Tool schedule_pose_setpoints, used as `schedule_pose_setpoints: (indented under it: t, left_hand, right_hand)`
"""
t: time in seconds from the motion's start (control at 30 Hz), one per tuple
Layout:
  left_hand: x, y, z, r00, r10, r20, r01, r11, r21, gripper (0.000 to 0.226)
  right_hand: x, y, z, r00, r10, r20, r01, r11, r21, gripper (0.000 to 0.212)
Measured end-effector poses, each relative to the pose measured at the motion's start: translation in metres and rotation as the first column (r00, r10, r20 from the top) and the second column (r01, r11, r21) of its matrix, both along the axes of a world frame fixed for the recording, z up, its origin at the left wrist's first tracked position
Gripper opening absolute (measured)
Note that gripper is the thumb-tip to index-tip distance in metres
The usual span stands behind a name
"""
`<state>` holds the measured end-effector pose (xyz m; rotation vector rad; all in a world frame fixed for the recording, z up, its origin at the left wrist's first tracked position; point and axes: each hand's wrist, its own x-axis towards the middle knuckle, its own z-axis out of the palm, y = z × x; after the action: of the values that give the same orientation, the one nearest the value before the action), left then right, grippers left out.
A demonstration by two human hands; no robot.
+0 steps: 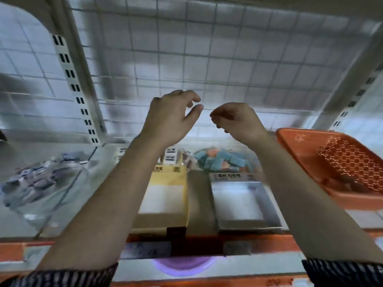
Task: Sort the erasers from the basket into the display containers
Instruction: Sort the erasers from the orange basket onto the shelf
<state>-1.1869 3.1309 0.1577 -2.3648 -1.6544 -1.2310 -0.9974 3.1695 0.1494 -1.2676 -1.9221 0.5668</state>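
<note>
The frame is blurred by motion. My left hand (174, 112) is raised over the display containers, fingers loosely curled, thumb and forefinger apart, nothing visible in it. My right hand (234, 119) hangs close beside it with fingers bunched downward; whether it holds anything is unclear. Below them stand a yellow display box (163, 195) and a grey display box (238, 204). Blue and orange erasers (219, 160) are piled behind the grey box. The orange basket (290, 146) sits at the right with a few dark pieces (350, 181) in it.
A clear container (68, 195) at the left holds several grey and dark erasers. A wire grid panel (186, 59) backs the shelf, with a slotted upright (76, 90) at the left. An orange shelf edge (269, 241) runs along the front, and a purple object (182, 266) sits below it.
</note>
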Motion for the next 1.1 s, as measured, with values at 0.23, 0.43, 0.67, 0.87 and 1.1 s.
schedule_pose_setpoints:
  t: [0.23, 0.43, 0.67, 0.87, 1.1]
  left_hand:
    - [0.142, 0.021, -0.009, 0.984, -0.176, -0.028, 0.172, 0.979, -0.108, 0.026]
    - [0.234, 0.026, -0.024, 0.966, -0.257, -0.015, 0.252, 0.956, -0.151, 0.030]
    - [0.306, 0.030, -0.041, 0.958, -0.283, 0.053, 0.288, 0.938, -0.193, 0.029]
    - [0.331, 0.041, -0.055, 0.952, -0.300, 0.058, 0.305, 0.924, -0.232, 0.015]
    - [0.341, 0.046, -0.063, 0.948, -0.307, 0.083, 0.318, 0.912, -0.258, 0.016]
  right_hand:
    - [0.160, -0.005, 0.000, 0.978, -0.200, 0.060, 0.199, 0.980, 0.027, 0.009]
    - [0.278, -0.005, -0.012, 0.930, -0.249, 0.269, 0.269, 0.962, -0.039, 0.004]
    - [0.349, 0.000, -0.037, 0.806, -0.065, 0.588, 0.214, 0.959, -0.187, 0.013]
    - [0.356, -0.004, -0.056, 0.759, 0.041, 0.649, 0.219, 0.923, -0.315, 0.017]
    - [0.354, 0.000, -0.065, 0.745, 0.115, 0.657, 0.209, 0.895, -0.394, 0.022]
